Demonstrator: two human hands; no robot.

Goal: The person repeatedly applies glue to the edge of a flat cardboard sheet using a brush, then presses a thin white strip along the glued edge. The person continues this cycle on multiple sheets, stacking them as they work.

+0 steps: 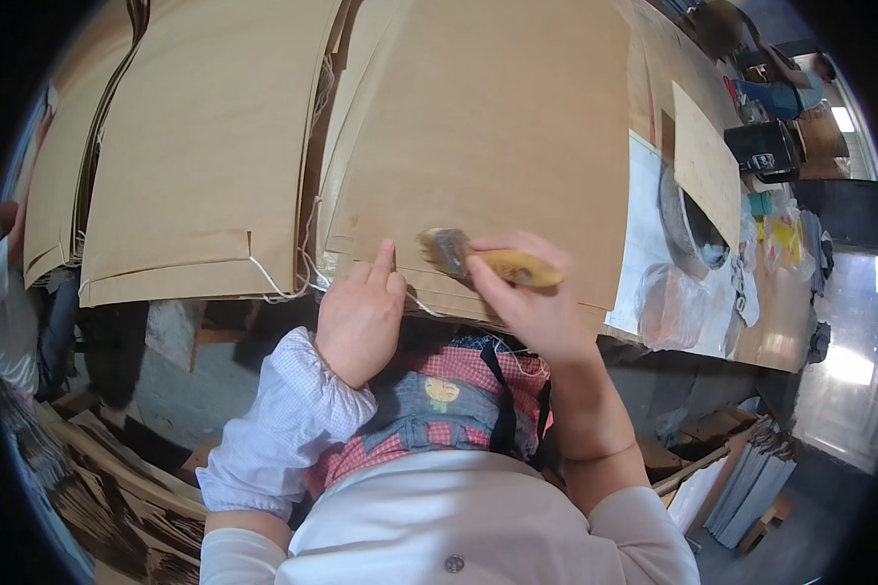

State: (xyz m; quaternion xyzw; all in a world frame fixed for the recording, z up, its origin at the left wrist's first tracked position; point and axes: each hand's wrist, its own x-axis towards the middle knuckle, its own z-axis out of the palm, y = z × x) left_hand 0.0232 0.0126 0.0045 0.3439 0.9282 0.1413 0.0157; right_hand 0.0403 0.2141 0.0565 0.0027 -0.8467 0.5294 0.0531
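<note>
A paintbrush (pixel 446 251) with a yellowish wooden handle and a metal band is in my right hand (pixel 538 297), fingers closed round it. Its bristles point left and lie over the near edge of a large brown paper sheet (pixel 488 127), apparently touching it. On the left part of that same edge rests my left hand (pixel 363 317), index finger stretched forward and the other fingers loosely bent. Other sheets stick out under the top one on its left side. Just left of my left hand, a white string (pixel 307 263) hangs at the edge of a stack of brown paper bags (pixel 200 146).
At the right stand a round grey basin (pixel 681 219) partly under a tan board (pixel 707 166), a clear plastic bag (pixel 673 304) and a black container (pixel 763 148). Stacked cardboard (pixel 117 487) lies lower left. Other people are at the far right (pixel 780 97) and left edge (pixel 18 322).
</note>
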